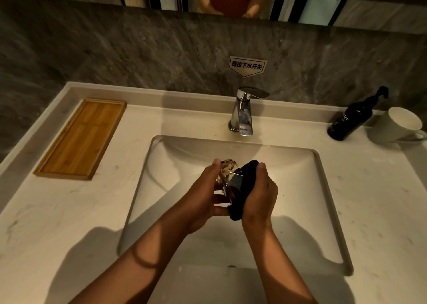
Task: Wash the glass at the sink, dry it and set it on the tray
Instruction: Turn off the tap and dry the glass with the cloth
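Observation:
Over the middle of the white sink basin [300,199] I hold a clear faceted glass [228,176], tilted on its side. My left hand [203,195] grips it from the left, thumb on top and fingers underneath. My right hand [260,195] is closed on a black cloth [242,188] that presses against the right side of the glass and hangs down to the wrist. The glass is partly hidden by both hands and the cloth. A bare wooden tray [78,139] lies on the counter at the far left.
A chrome faucet [243,112] stands behind the basin with no water running. A black pump bottle [353,118] and a white mug [399,124] sit at the back right. The pale counter [57,211] surrounds the sink below a stone wall and mirror.

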